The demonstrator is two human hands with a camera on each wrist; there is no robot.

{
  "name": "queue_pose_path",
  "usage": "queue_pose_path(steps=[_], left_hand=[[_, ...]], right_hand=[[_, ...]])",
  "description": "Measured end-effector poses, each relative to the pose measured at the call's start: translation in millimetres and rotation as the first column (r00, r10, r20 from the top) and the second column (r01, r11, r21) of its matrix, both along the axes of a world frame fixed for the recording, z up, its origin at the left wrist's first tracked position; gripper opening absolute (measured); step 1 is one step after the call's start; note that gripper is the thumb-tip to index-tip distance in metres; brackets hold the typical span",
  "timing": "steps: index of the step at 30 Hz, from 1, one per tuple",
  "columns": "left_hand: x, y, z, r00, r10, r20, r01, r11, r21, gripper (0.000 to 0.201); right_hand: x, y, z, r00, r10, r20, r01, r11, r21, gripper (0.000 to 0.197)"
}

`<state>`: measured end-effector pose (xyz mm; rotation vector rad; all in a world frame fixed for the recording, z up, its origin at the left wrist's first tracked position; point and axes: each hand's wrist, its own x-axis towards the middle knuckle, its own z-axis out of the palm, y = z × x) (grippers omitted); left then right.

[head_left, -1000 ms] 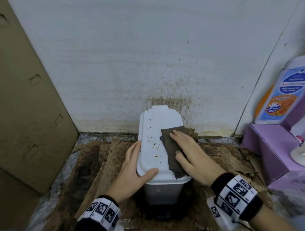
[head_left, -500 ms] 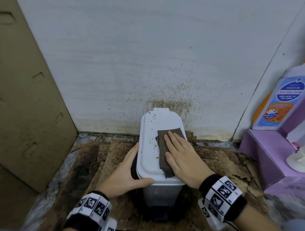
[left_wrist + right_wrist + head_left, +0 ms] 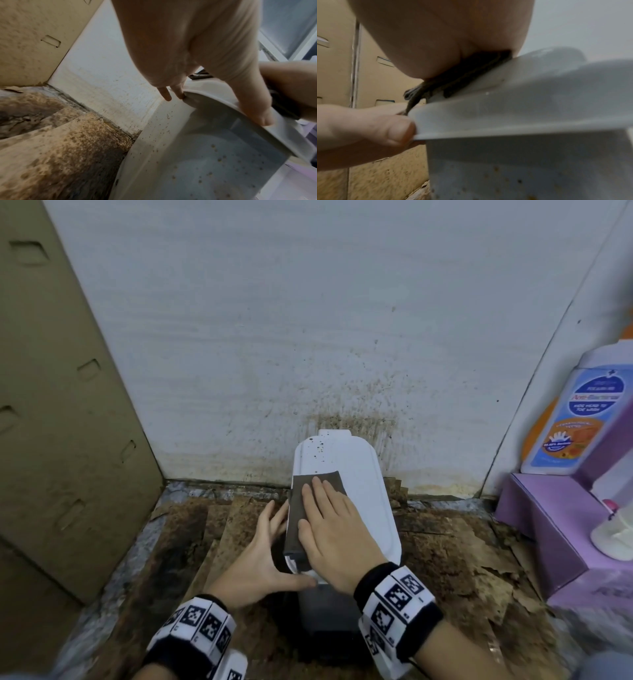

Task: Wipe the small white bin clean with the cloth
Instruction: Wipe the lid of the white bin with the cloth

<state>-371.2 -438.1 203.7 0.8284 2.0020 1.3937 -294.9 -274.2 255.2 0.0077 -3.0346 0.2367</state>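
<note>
Left hand (image 3: 253, 563): nearest item, set against the left flank of the bin; fingers straight and spread along the lid's left edge, thumb laid across the near rim, bracing rather than gripping. Right hand (image 3: 330, 529): just beyond and beside it, flat on top, fingers straight and close together, palm pressing the cloth down; nothing pinched. Cloth (image 3: 308, 501): dark, folded, trapped between that palm and the lid, covering the left half nearest the left hand, one edge drooping over the near-left rim toward the left thumb. Bin (image 3: 363, 501): small, white, standing directly ahead of both wrists, between them; its lid is long and narrow, long axis running straight away from the hands toward the wall. Spots (image 3: 318, 446): brown specks on the far left corner of the lid, straight beyond the right fingertips; more dot the side wall under the left hand. Judgement: the right hand is the nearer to the remaining dirt on top, and a forward push along the long axis would reach it. Wall (image 3: 308, 320): farthest, stained behind the bin.
</note>
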Motion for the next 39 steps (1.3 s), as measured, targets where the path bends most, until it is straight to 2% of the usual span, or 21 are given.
queue_pose_path(steps=[3, 6, 8, 10, 12, 14, 16, 17, 19, 22, 27, 31, 39], left_hand=[[3, -1, 2, 0.999, 0.024, 0.039, -0.023, 0.999, -0.030, 0.151], [6, -4, 5, 0.999, 0.033, 0.003, -0.032, 0.997, -0.067, 0.154], [9, -7, 12, 0.998, 0.003, -0.066, -0.015, 0.983, -0.185, 0.158], [11, -13, 22, 0.995, -0.069, -0.074, 0.046, 0.960, -0.275, 0.162], [13, -17, 36, 0.996, -0.042, -0.082, 0.019, 0.964, -0.264, 0.161], [18, -14, 48, 0.982, 0.088, -0.165, -0.117, 0.977, -0.177, 0.144], [26, -2, 54, 0.938, 0.165, -0.305, -0.201, 0.975, -0.091, 0.109], [30, 8, 56, 0.910, 0.172, -0.376, -0.218, 0.973, -0.081, 0.093], [37, 28, 55, 0.874, 0.155, -0.462, -0.229, 0.968, -0.108, 0.080], [39, 54, 51, 0.884, 0.138, -0.446, -0.258, 0.940, -0.222, 0.080], [40, 74, 51, 0.868, 0.171, -0.466, -0.328, 0.902, -0.281, 0.085], [32, 71, 50, 0.886, 0.186, -0.425, -0.317, 0.912, -0.261, 0.082], [20, 66, 55, 0.909, 0.105, -0.404, -0.243, 0.920, -0.307, 0.083]], right_hand=[[-1, -10, 2, 1.000, -0.031, -0.001, 0.031, 0.999, -0.022, 0.066], [0, -9, 5, 0.999, -0.046, 0.009, 0.047, 0.996, -0.077, 0.062], [1, -4, 7, 0.999, -0.023, 0.037, 0.030, 0.980, -0.196, 0.063], [7, 5, 12, 0.999, -0.026, 0.030, 0.036, 0.915, -0.403, 0.065], [15, 19, 13, 0.995, -0.080, -0.056, 0.041, 0.863, -0.504, 0.061], [26, 35, 6, 0.977, -0.160, -0.140, 0.075, 0.874, -0.481, 0.056], [37, 50, -5, 0.955, -0.237, -0.176, 0.127, 0.868, -0.480, 0.053], [41, 55, -11, 0.947, -0.272, -0.169, 0.152, 0.845, -0.513, 0.053], [49, 63, -22, 0.943, -0.314, -0.109, 0.188, 0.775, -0.604, 0.057], [55, 66, -31, 0.954, -0.299, -0.018, 0.194, 0.662, -0.724, 0.064], [54, 65, -32, 0.952, -0.307, -0.002, 0.187, 0.586, -0.788, 0.062], [53, 63, -34, 0.947, -0.320, -0.016, 0.181, 0.574, -0.799, 0.060], [52, 64, -35, 0.951, -0.309, -0.028, 0.166, 0.580, -0.798, 0.059]])
